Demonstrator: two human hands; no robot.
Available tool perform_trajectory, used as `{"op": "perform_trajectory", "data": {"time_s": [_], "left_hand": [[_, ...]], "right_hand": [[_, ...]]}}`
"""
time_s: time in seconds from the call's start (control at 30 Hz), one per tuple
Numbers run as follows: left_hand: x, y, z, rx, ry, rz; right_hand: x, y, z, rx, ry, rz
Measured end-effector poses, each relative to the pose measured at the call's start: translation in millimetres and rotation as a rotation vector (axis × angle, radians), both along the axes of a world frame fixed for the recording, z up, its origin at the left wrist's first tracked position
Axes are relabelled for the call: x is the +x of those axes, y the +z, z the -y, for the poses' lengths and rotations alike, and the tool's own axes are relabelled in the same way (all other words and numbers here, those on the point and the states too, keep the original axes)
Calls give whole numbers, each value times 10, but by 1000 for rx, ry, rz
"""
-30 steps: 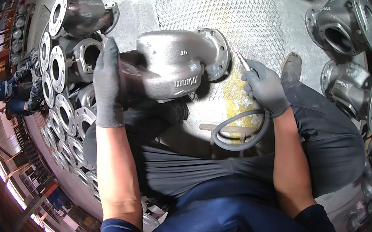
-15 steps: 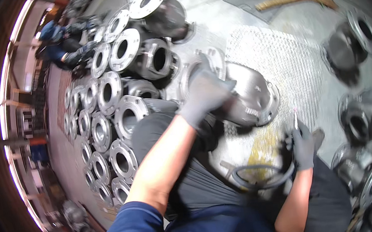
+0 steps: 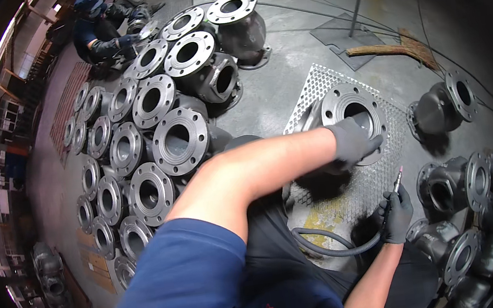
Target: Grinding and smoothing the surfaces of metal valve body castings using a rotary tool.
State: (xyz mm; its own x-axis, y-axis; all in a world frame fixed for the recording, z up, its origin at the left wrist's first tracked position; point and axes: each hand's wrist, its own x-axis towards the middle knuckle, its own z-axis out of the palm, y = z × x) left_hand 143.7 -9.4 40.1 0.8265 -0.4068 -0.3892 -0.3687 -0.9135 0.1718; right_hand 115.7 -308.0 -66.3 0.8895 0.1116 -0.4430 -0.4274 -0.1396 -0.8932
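Note:
My gloved left hand [image 3: 354,141] grips the near rim of a flanged valve body [image 3: 333,104], its fingers at the flange's lower edge. The round, bolt-holed face and open bore tilt up toward me, while much of the body is hidden behind the flange and my arm. It rests on a patterned metal plate [image 3: 319,79]. Held in my gloved right hand [image 3: 397,216] is a slim pencil-shaped grinder [image 3: 397,182] with a small pink tip pointing up, apart from the valve body. A grey ribbed hose [image 3: 334,251] loops by that hand.
Rows of flanged valve bodies [image 3: 179,143] stand close on my left, more valve bodies [image 3: 437,109] on my right. A co-worker [image 3: 96,30] crouches at the far left. Farther off lie a curved wooden piece [image 3: 379,49] and cables [image 3: 302,8] on the floor.
My left hand has moved right and turned the valve body, so its flange now faces up toward me. The grinder stays in my right hand, slightly lower. The view has shifted.

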Motion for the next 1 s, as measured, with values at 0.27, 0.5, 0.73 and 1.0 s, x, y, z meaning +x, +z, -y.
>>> {"op": "perform_trajectory", "data": {"time_s": [0.27,0.5,0.73,1.0], "left_hand": [[-243,-278,-1283,48,-239,180],[-1010,-539,-1167,76,361,381],[-749,-607,-1347,263,1226,373],[-1160,-554,-1833,153,783,406]], "right_hand": [[19,119,-139,-16,37,44],[-42,47,-288,-64,144,44],[-118,91,-234,-88,165,33],[-131,92,-151,-99,182,44]]}}
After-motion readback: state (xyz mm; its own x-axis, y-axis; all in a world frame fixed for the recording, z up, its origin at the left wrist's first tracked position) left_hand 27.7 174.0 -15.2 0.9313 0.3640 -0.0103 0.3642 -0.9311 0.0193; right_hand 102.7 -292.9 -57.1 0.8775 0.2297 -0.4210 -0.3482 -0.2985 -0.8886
